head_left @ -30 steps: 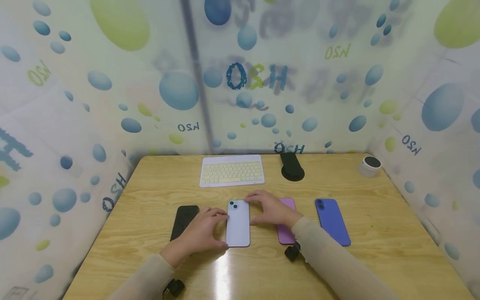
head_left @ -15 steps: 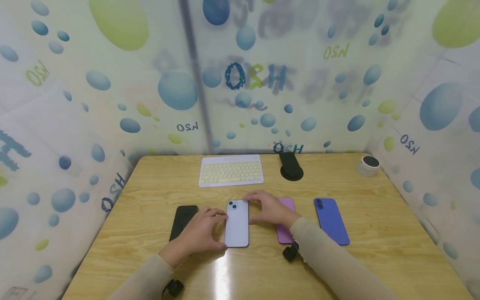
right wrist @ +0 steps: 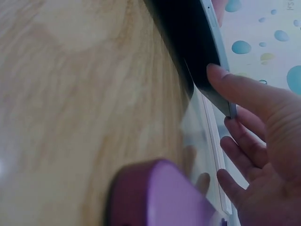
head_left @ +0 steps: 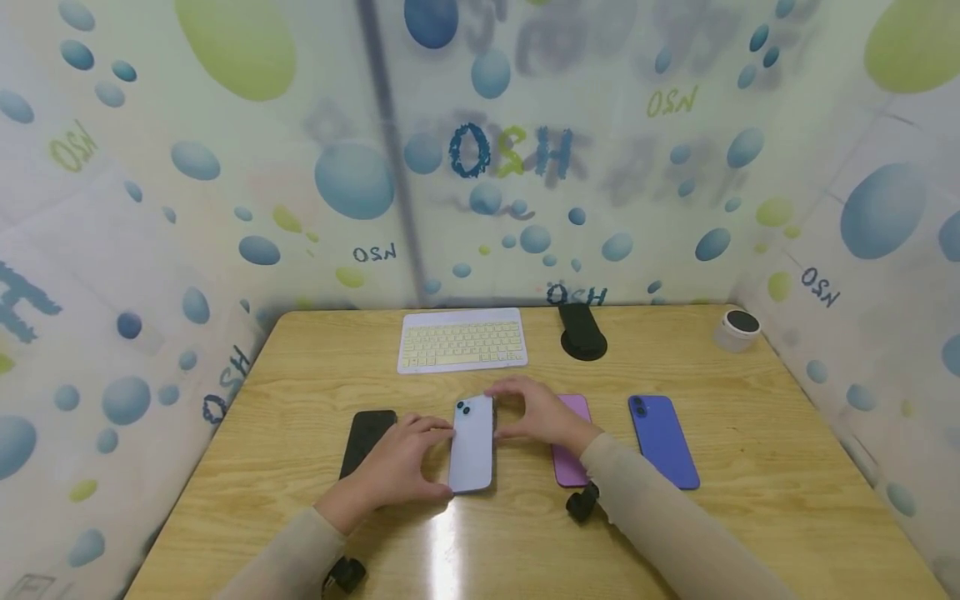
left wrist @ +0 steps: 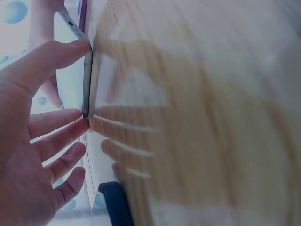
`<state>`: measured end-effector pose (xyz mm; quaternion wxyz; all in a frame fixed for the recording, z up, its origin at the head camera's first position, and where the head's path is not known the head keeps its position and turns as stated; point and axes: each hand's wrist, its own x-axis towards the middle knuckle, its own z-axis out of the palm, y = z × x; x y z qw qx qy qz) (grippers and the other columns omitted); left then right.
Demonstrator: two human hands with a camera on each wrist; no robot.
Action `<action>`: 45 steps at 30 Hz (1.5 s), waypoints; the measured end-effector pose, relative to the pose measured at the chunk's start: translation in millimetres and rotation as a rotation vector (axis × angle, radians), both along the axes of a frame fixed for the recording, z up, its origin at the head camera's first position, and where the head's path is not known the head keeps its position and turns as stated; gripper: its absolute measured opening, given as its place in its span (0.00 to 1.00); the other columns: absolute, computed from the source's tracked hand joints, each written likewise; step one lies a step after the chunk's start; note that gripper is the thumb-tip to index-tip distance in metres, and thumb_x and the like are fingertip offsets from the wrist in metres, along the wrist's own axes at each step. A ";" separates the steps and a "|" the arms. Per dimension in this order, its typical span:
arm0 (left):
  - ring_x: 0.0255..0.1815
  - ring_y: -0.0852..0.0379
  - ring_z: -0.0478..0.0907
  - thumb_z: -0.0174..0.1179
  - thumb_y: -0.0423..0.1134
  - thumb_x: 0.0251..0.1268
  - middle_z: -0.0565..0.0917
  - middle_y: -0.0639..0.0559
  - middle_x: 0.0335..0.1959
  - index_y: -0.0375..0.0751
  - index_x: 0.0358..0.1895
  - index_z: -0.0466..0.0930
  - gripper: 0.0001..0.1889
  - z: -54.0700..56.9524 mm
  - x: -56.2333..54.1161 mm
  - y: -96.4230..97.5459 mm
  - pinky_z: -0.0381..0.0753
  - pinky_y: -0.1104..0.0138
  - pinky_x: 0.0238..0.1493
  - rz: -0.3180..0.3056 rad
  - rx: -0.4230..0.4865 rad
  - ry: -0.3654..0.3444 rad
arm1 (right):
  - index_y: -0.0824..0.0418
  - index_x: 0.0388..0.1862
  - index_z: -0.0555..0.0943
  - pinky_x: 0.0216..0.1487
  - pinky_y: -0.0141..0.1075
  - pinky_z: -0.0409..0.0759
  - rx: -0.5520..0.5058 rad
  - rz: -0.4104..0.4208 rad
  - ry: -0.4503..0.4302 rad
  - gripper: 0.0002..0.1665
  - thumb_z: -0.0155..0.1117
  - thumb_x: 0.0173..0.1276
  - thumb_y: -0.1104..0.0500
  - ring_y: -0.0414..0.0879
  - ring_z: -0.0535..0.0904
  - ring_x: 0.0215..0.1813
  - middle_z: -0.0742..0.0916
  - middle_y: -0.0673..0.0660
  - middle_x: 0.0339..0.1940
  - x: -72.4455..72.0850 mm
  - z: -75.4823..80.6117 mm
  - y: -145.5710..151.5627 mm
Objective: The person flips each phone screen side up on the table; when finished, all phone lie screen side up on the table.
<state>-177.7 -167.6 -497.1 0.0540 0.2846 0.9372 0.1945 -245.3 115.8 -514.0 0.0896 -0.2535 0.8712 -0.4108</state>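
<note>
A pale lilac smartphone (head_left: 472, 450), back up with its twin cameras at the top left, is tilted, its right side raised off the table. My left hand (head_left: 401, 467) holds its left edge, thumb at the lower corner and fingertips farther up. At the upper right, my right hand (head_left: 542, 414) pinches the phone, and the right wrist view shows its thumb (right wrist: 225, 79) against the dark screen (right wrist: 188, 33). A black phone (head_left: 367, 437) lies beside my left hand. Partly under my right forearm is a pink-purple phone (head_left: 572, 467).
Farther right lies a blue phone (head_left: 666, 442). At the back of the wooden table (head_left: 300, 358) are a white keyboard (head_left: 463, 343), a black stand with a round base (head_left: 583, 340) and a small white cylinder with a dark top (head_left: 738, 332).
The lilac phone lay flat before; its right side has now come up, lifted by my right hand, which has risen slightly. My left hand has stayed at the left edge.
</note>
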 end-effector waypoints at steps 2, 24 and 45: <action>0.63 0.51 0.73 0.80 0.61 0.43 0.80 0.54 0.67 0.48 0.66 0.81 0.43 0.3 -0.2 -0.1 0.74 0.48 0.64 -0.005 -0.003 0.008 | 0.49 0.66 0.81 0.78 0.51 0.66 -0.010 0.008 0.003 0.42 0.87 0.51 0.49 0.51 0.73 0.75 0.83 0.49 0.68 -0.1 1.7 -0.2; 0.59 0.52 0.71 0.82 0.59 0.39 0.80 0.49 0.68 0.45 0.70 0.77 0.49 -1.0 3.2 1.5 0.71 0.47 0.63 -0.020 0.049 0.007 | 0.53 0.71 0.77 0.76 0.58 0.66 -0.152 0.074 0.022 0.48 0.85 0.52 0.44 0.52 0.69 0.77 0.77 0.56 0.75 1.8 6.2 -13.1; 0.59 0.50 0.75 0.79 0.58 0.50 0.80 0.57 0.67 0.50 0.73 0.72 0.45 10.9 12.1 -6.9 0.76 0.50 0.57 -0.005 0.242 -0.059 | 0.48 0.71 0.79 0.79 0.56 0.62 -0.109 0.059 0.037 0.46 0.83 0.53 0.40 0.49 0.68 0.78 0.78 0.53 0.75 2.3 11.5 -28.4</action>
